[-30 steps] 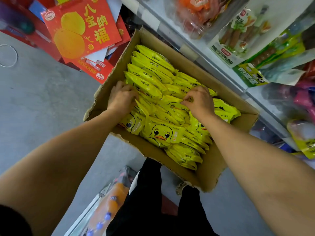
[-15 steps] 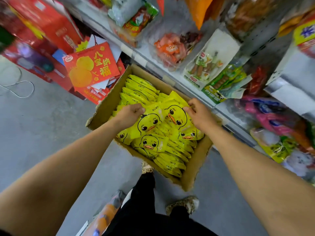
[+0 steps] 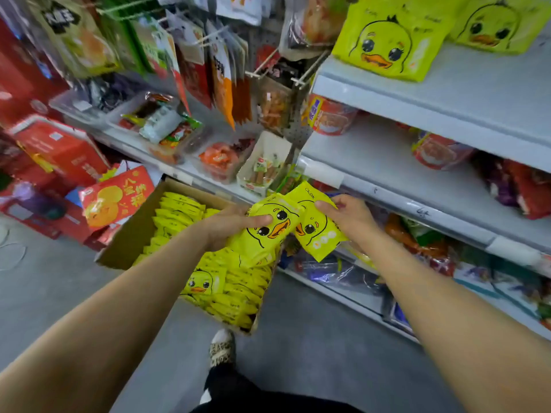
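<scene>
The left grip (image 3: 229, 226) is clamped on a yellow duck packet (image 3: 265, 234), thumb across its face, above the cardboard box (image 3: 132, 232). At its three o'clock, touching it, a second duck packet (image 3: 317, 234) is pinched in the right grip (image 3: 348, 217); bigger duck bags (image 3: 384, 40) lie on the shelf (image 3: 477, 76) at one o'clock.

The left hand (image 3: 231, 226) and right hand (image 3: 347, 217) are bare, and so are both forearms down to the picture's lower edge. The legs are in black trousers (image 3: 238, 391). One shoe (image 3: 221, 348) shows, pale with a dark speckled pattern and a whitish toe.
</scene>
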Available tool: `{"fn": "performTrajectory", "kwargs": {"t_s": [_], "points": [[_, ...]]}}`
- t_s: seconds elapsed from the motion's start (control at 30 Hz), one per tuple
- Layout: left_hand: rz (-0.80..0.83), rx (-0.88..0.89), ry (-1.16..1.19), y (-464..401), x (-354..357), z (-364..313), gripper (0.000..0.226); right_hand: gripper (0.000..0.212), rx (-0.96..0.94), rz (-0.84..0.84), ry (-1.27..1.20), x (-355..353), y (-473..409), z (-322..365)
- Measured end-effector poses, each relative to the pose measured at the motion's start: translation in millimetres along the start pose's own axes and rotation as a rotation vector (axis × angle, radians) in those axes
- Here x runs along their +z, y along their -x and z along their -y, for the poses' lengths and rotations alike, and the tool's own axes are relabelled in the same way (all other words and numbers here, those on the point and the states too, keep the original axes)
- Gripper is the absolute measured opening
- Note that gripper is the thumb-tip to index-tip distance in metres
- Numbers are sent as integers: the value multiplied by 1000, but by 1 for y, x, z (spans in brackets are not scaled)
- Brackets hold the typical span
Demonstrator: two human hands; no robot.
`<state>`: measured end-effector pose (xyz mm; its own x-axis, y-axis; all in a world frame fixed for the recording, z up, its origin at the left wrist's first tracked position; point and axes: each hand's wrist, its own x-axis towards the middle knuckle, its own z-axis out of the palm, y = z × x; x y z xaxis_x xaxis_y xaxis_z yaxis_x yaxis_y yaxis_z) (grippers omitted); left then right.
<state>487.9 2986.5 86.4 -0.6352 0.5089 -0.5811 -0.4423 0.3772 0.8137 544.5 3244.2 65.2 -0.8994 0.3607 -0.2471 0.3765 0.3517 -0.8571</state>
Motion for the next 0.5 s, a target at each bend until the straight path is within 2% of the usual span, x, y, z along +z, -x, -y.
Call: {"fn": "performTrajectory", "kwargs": {"t_s": [0.13, 0.23, 0.5], "points": [[102, 123, -49, 12, 53, -50, 66, 26, -23, -8, -162, -74, 36, 8], [107, 227, -108, 22, 97, -94, 57, 43, -94, -56, -183, -136, 65, 21], [111, 385, -304, 44, 168, -204, 33, 33, -288, -309, -320, -266, 111, 64]]}}
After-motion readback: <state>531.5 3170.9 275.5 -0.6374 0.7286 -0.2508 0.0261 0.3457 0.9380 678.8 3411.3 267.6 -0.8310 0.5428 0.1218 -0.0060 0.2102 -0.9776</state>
